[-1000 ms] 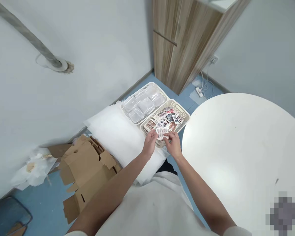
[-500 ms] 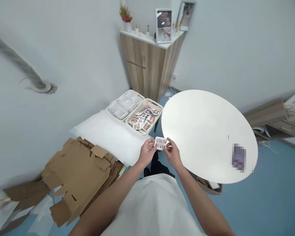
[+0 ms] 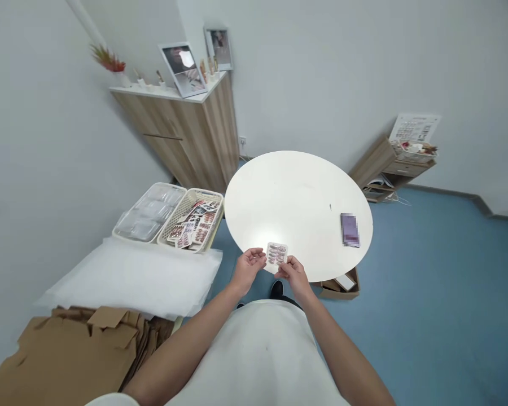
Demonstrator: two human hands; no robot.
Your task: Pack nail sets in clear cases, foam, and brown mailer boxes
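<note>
A small clear-edged pack of press-on nails [image 3: 276, 254] is held over the near edge of the round white table [image 3: 296, 186]. My right hand [image 3: 293, 272] pinches its lower right corner between thumb and fingers. Beside the pack's left edge is my left hand [image 3: 249, 268], its fingers bent and apart. Whether the left fingertips touch the pack I cannot tell. The nails lie in rows, in pink and darker tones.
To the left, a cream basket [image 3: 163, 235] holds several nail sets, beside a basket of clear boxes [image 3: 146, 211]. White foam sheets [image 3: 131, 276] and flattened cardboard [image 3: 68, 349] lie nearer. A blurred purple item [image 3: 350, 229] lies on the table; a cardboard box [image 3: 341, 290] is underneath.
My view has swung right, so the baskets and cabinet shifted left. The nail pack has turned from lying wide to standing taller, now over the table. My left hand has loosened from its edge.
</note>
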